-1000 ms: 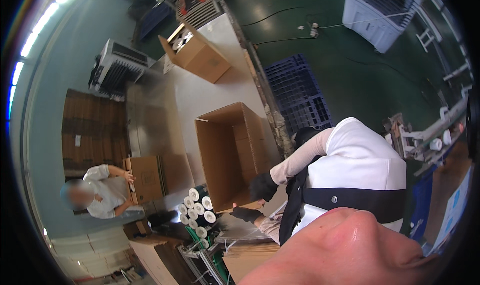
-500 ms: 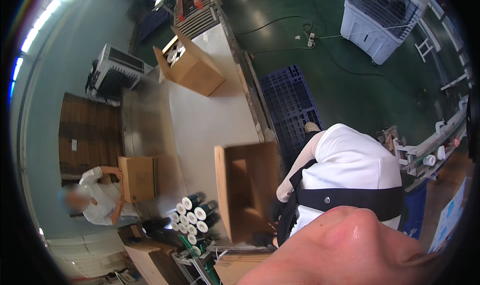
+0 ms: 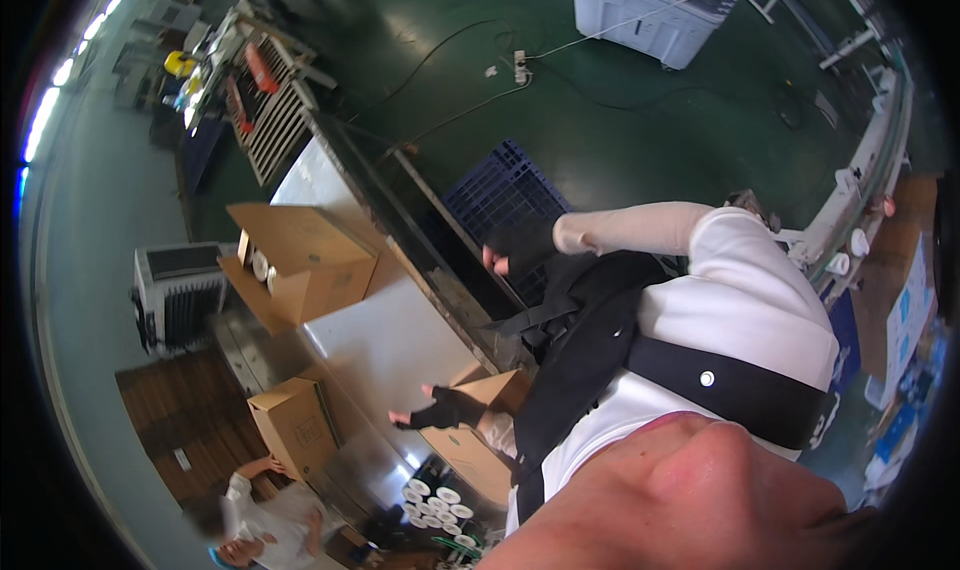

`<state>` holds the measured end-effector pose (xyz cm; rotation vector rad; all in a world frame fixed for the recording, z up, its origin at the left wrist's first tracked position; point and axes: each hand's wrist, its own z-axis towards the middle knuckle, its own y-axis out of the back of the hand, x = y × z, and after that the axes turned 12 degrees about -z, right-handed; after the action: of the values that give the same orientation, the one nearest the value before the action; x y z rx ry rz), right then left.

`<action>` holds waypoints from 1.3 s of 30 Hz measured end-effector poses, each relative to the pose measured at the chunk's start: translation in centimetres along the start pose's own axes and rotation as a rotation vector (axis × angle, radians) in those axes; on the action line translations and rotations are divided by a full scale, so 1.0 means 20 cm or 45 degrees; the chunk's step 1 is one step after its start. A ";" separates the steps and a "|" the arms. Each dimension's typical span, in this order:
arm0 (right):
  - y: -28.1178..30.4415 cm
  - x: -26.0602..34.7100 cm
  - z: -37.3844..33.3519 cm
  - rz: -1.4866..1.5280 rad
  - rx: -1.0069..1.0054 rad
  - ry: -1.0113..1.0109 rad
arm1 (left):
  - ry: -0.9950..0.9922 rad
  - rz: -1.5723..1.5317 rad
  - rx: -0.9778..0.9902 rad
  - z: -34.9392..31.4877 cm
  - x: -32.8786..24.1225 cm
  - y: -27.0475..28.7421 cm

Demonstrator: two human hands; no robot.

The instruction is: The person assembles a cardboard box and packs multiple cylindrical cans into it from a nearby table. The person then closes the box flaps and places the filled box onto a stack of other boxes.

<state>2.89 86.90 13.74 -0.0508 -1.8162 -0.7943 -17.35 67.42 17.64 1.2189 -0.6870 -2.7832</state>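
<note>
My left hand, in a black fingerless glove, reaches out over the metal-topped table with its fingers spread. Nothing is in it. Close by its wrist stands an open cardboard box, partly hidden behind my left forearm. My right hand, gloved the same way, hangs in the air on the floor side of the table edge. Its bare fingertips show slightly apart, and no thing is visible in them.
Another open cardboard box holding white round things stands farther along the table. Across it, a co-worker touches a carton. Several white-ended cylinders stand grouped near my box. A blue pallet lies on the floor.
Both hands have come away from the open box in front of me. My right hand has swung out past the table edge, and my left is raised over the table. The view has turned.
</note>
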 end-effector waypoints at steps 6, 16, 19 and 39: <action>0.43 -0.38 -0.31 0.044 -0.795 -0.417 | -0.036 0.009 0.292 0.04 0.09 -0.53; 0.78 -0.74 -0.61 -0.112 -0.875 -0.927 | 0.061 -0.350 0.579 0.37 -0.19 -1.35; 1.06 -0.84 -0.60 -0.398 -0.934 -1.042 | 0.160 -0.493 0.571 0.48 -0.11 -1.61; 2.87 -1.69 -1.64 -1.093 -1.479 -1.084 | -1.146 -0.898 0.813 0.42 -1.71 -3.44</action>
<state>66.36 125.04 18.88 -0.4290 -1.8148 -2.6812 10.67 139.39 18.59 0.0602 -1.5179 -3.8814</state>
